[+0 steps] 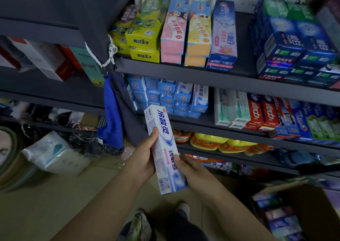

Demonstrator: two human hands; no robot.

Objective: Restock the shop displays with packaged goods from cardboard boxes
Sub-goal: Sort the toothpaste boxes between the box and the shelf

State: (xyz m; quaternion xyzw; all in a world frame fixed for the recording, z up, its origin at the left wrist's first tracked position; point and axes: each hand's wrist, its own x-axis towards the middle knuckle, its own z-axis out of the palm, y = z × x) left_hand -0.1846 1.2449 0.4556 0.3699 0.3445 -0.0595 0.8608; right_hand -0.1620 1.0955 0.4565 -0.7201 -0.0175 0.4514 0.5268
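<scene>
- The middle shelf (211, 125) is already packed along its left end with a stack of blue-and-white toothpaste boxes (165, 97); if another box is pushed in hard, the stack could be shoved back or toppled off the shelf lip.
- The cardboard box (301, 211) sits open on the floor at lower right, near the feet; it could be kicked or stepped into when the shelf is approached.
- The white toothpaste box (163, 148) is held tilted in front of the shelving, below the matching stack. It could slip, since only its sides are gripped.
- The left hand (145, 158) is wrapped round the box's left side, thumb on its face; the right hand (191, 169) holds its lower right edge, fingers curled beneath.
</scene>
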